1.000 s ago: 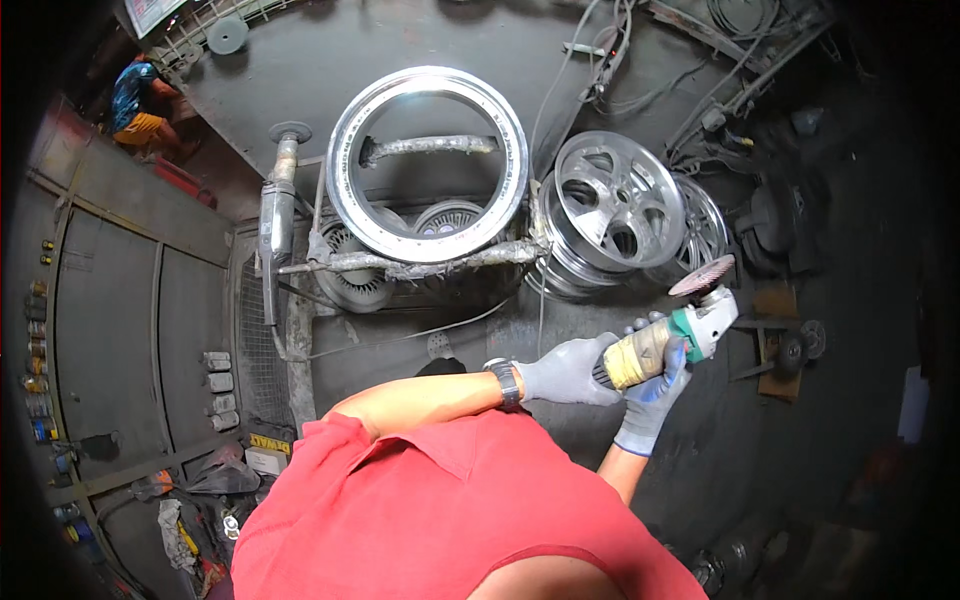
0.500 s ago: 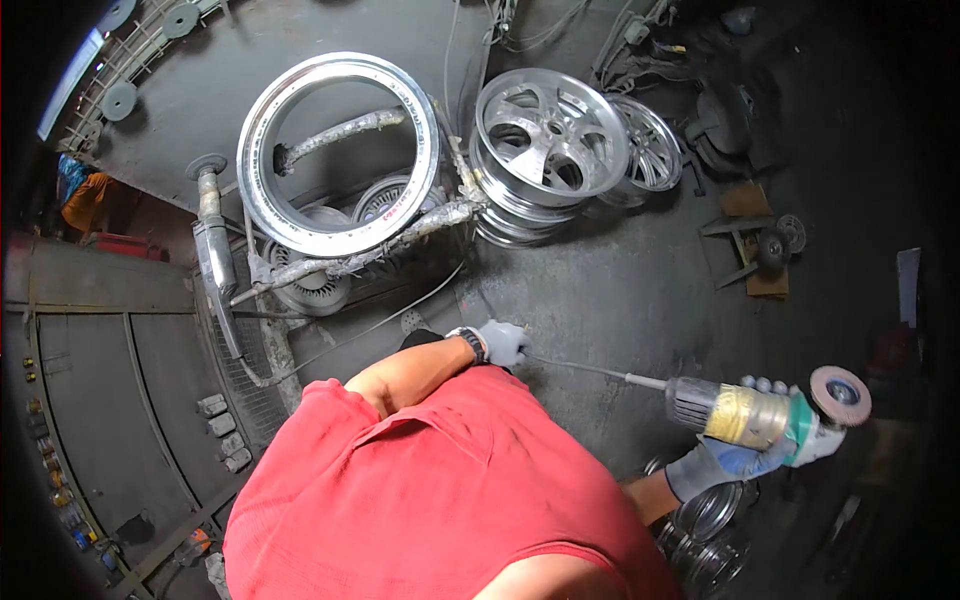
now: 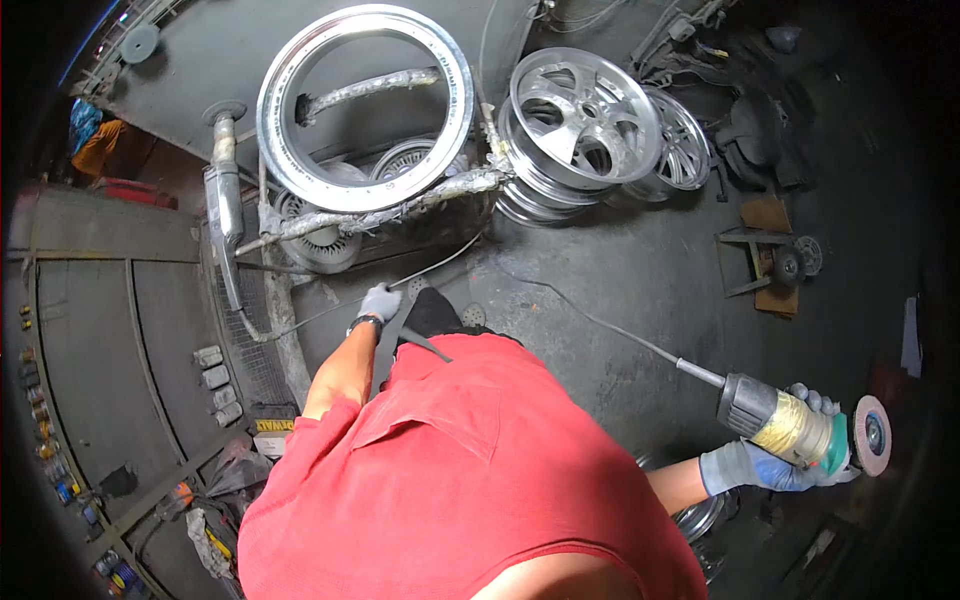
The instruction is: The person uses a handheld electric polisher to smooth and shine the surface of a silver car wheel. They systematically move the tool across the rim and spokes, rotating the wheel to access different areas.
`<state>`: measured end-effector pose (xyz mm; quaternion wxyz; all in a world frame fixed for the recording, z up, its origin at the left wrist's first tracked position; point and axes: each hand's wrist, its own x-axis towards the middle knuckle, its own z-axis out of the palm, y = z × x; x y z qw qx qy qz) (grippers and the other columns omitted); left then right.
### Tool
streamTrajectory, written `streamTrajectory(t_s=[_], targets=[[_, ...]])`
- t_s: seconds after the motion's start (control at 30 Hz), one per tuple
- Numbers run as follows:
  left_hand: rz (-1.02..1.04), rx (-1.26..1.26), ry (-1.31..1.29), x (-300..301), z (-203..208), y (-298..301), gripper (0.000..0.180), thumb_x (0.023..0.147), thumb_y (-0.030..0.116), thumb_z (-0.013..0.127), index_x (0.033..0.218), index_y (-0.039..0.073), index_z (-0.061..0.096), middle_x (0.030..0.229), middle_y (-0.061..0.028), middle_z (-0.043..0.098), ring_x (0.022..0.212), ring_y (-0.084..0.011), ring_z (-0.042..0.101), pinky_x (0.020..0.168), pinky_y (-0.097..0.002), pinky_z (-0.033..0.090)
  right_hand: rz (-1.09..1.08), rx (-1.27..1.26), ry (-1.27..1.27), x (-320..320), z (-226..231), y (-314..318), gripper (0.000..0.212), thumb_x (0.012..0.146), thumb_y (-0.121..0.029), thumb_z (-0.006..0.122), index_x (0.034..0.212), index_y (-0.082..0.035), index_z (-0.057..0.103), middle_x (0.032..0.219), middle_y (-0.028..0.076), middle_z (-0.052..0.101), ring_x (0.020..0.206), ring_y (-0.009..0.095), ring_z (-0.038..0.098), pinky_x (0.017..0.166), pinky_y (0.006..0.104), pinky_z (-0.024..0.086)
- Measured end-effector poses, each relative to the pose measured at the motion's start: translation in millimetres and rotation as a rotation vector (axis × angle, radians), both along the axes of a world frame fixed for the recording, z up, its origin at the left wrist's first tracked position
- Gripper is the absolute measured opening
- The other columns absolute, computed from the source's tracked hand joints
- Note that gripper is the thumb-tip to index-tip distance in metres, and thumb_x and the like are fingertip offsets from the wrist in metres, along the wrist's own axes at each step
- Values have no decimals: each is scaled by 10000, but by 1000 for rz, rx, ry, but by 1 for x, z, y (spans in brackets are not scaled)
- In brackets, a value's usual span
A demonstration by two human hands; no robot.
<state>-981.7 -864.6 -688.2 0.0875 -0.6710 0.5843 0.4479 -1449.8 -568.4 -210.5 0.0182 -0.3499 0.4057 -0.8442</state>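
A second ago both hands were on the grinder (image 3: pixel 790 430); now only the right hand (image 3: pixel 770 468) has it. The left hand (image 3: pixel 380 302) has let go and gone far to the other side, near the stand (image 3: pixel 470 182). So one hand bears the weight, and the disc (image 3: pixel 873 436) is well apart from the big ring (image 3: pixel 461 100) — it looks like nothing is being ground just now. The right hand is wrapped round the grinder, out on the person's right, with the cord (image 3: pixel 640 340) trailing back. The left fingers look curled, but I can't tell if they pinch anything. Over on the left, a bag (image 3: pixel 238 465) sits by a box (image 3: pixel 270 443) — I can't see what's inside.
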Motion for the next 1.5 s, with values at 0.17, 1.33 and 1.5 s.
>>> streamTrajectory(t_s=[0.17,1.33,1.5], targets=[[473,-6,-114,106,-48,62,539,888,408,648,1255,17,695,1071,-221,741,1036,-397,722,929,-507,570,120,21,-58,-7,-4,-24,846,843,-477,744,1402,93,461,1166,190,582,1090,331,602,1006,495,480],[-415,-171,1044,-136,287,-79,741,781,323,856,1358,9,513,1154,-235,712,1069,-390,720,943,-456,566,374,597,-372,193,-146,-322,622,998,-473,719,1328,37,586,1174,166,703,997,238,728,854,376,614],[-558,-31,1246,-115,310,-133,737,815,316,857,1390,18,505,1206,-192,703,1100,-326,703,981,-433,554,513,627,-296,221,-140,-343,562,931,-225,773,1393,11,555,1181,140,705,1073,213,700,968,357,557]])
